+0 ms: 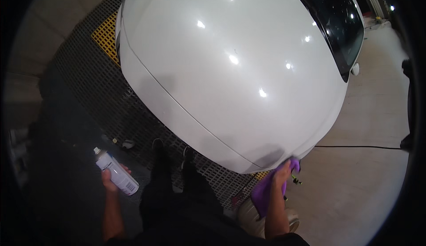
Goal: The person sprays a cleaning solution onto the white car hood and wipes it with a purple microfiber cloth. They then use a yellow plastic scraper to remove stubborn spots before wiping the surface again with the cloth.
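A white aerosol spray can (118,173) with a pale nozzle lies tilted in my left hand (108,181), its printed side and barcode facing up. In my right hand (281,176) is a purple cloth (264,192), which hangs down past the wrist. The fingers and the top of the cloth are blurred, against the front corner of a glossy white car. Whether the cloth touches the paint there cannot be told. The car's hood (216,66) fills the middle of the view and reflects several bright lights.
Dark grid floor tiles (100,89) with a yellow patch (108,38) run along the car's front. A beige rounded container (248,217) stands below my right forearm. One black cable (357,146) crosses the pale floor at right. A small greyish object (128,144) lies near my shoes (158,143).
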Demonstrator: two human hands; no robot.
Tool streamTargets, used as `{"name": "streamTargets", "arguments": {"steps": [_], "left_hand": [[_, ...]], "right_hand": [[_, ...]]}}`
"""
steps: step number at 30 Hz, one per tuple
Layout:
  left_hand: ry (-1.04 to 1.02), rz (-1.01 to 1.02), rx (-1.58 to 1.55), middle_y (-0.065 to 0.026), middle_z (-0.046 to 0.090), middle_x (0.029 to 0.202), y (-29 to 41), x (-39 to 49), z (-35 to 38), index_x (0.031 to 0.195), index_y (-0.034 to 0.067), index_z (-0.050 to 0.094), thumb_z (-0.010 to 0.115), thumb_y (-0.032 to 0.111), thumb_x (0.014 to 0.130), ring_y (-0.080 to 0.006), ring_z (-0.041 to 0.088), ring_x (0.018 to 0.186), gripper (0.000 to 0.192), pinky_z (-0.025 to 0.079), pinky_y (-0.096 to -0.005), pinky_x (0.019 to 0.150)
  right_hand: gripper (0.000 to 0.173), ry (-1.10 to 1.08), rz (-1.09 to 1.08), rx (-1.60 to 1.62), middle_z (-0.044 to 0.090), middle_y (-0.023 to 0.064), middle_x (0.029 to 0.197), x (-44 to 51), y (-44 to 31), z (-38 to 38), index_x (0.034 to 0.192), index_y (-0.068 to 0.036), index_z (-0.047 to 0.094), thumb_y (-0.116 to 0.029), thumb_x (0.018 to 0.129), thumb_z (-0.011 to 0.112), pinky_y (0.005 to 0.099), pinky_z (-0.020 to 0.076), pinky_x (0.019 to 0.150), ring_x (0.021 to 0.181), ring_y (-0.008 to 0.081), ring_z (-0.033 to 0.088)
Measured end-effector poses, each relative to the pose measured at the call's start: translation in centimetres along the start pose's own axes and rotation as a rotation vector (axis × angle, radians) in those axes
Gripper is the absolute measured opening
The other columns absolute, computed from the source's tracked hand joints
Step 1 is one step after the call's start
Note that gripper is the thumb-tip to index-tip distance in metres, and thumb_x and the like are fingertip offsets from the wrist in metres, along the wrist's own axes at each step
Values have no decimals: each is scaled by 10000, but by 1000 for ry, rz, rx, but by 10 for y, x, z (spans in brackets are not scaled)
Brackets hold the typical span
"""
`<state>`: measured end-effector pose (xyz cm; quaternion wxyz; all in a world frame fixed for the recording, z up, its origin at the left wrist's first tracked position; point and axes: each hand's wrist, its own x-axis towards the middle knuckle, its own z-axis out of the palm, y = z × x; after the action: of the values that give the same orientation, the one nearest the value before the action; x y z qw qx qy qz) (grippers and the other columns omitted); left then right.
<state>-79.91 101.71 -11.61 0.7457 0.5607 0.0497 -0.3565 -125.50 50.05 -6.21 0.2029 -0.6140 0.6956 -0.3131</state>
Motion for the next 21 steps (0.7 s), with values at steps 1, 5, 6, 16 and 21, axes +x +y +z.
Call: {"name": "streamTargets", "arguments": {"steps": [1, 5, 6, 16, 21], "left_hand": [[-34, 2, 21, -211, 700, 955, -8, -2, -6, 1300, 12, 541, 534, 656, 952, -341, 731, 810, 732, 624, -488, 720], [-6, -17, -69, -216, 706, 960, 5, -20, 17, 1299, -12, 532, 573, 695, 918, -354, 735, 823, 804, 627, -488, 735], [-58, -31, -106, -226, 715, 973, 8, -19, 28, 1250, -43, 563, 599, 699, 908, -367, 745, 839, 819, 638, -493, 750], [-152, 14, -101, -260, 705, 1061, 37, -37, 60, 1368, -21, 479, 775, 563, 852, -362, 755, 898, 834, 662, -498, 802], [-208, 13, -103, -215, 688, 1063, 37, -15, 16, 1426, 35, 425, 711, 585, 896, -321, 741, 913, 815, 659, -484, 788]], "right_hand": [[531, -75, -49, -53, 555, 193, 1012, 27, -7, 35, 1048, 111, 556, -395, 1146, 425, 454, 382, 871, 962, 329, 428], [512, -145, -731, -626, 440, 307, 1591, 152, -131, 206, 1463, 13, 575, -346, 1115, 465, 640, 174, 1243, 1548, 500, 258], [467, 159, -1000, -703, 480, 270, 1569, 207, -134, 237, 1423, -67, 632, -347, 1112, 425, 693, 204, 1201, 1528, 483, 299], [722, -1115, -1775, -448, 202, 121, 1765, -198, -223, 352, 1624, -70, 392, -422, 1016, 557, 530, 115, 1323, 1631, 325, 160], [729, -1835, -1150, -322, 355, 195, 1690, -112, -5, 185, 1574, -5, 433, -307, 944, 641, 523, 238, 1299, 1577, 325, 332]]}}
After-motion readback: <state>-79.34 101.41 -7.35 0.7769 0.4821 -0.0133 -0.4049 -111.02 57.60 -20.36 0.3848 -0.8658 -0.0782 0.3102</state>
